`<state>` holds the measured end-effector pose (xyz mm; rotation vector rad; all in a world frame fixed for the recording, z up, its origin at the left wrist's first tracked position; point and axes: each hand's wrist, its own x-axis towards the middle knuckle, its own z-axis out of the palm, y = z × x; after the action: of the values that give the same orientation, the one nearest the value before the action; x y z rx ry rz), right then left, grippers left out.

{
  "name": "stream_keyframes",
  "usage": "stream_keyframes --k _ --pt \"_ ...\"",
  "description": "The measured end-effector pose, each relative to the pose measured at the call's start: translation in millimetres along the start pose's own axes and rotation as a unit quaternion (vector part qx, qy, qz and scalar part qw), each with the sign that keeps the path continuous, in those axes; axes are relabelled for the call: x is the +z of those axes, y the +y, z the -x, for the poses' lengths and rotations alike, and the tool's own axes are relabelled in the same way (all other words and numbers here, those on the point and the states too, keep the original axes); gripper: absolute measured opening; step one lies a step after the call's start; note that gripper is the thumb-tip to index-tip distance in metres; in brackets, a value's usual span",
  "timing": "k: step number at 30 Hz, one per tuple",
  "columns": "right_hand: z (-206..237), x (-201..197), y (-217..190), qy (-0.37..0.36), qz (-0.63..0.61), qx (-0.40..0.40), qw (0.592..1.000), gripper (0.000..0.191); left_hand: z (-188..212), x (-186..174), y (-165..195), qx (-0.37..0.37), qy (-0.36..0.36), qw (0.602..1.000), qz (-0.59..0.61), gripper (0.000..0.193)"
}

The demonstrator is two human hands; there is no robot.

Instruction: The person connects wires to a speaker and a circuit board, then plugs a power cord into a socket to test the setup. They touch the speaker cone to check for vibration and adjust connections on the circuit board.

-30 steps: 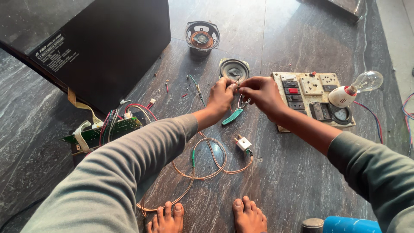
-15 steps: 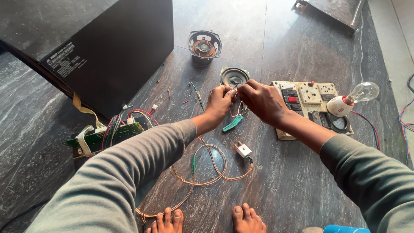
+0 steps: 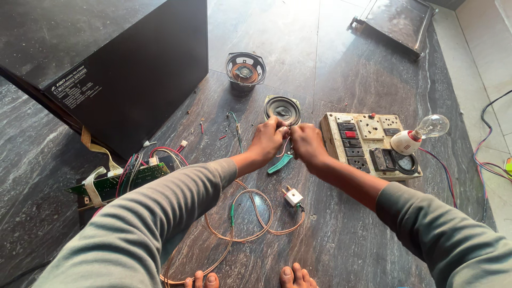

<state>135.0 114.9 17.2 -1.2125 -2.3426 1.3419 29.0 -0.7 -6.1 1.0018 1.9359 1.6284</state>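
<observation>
Fingers of the left hand and right hand pinch closed on a thin wire between them, just in front of a small round speaker on the stone floor. A green-handled tool lies beneath the hands. To the right sits a switchboard with a bulb; nearer the feet, a copper wire coil with a white plug.

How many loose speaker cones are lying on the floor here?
2. One speaker sits farther off, beside the black cabinet. The other speaker lies just beyond the left hand and right hand. Others may be hidden inside the cabinet.
</observation>
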Motion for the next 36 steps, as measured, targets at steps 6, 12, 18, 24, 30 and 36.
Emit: stream_keyframes --k 6,12,18,24,30,36 --pt "-1 -3 4 -0.105 -0.258 0.126 0.952 0.024 8 0 4 0.006 -0.023 1.0 -0.013 0.021" --pt "47 -20 -44 0.009 0.138 -0.183 0.973 0.025 4 0 2 -0.084 0.017 0.995 0.053 0.021" --pt "45 -33 -67 0.009 0.453 -0.499 0.739 0.016 -3 3 -5 -0.097 0.018 0.991 0.085 0.018" --pt "23 -34 -63 0.019 0.503 -0.558 0.66 0.02 -5 4 -8 -0.126 0.024 0.987 0.093 0.019" --pt "17 -30 -48 -0.007 0.545 -0.579 0.606 0.015 -2 6 -24 -0.111 0.032 0.993 0.038 0.02" --pt "2 14 1 0.031 0.227 -0.098 0.968 0.029 1 17 -45 0.021 0.061 0.998 0.013 0.019"
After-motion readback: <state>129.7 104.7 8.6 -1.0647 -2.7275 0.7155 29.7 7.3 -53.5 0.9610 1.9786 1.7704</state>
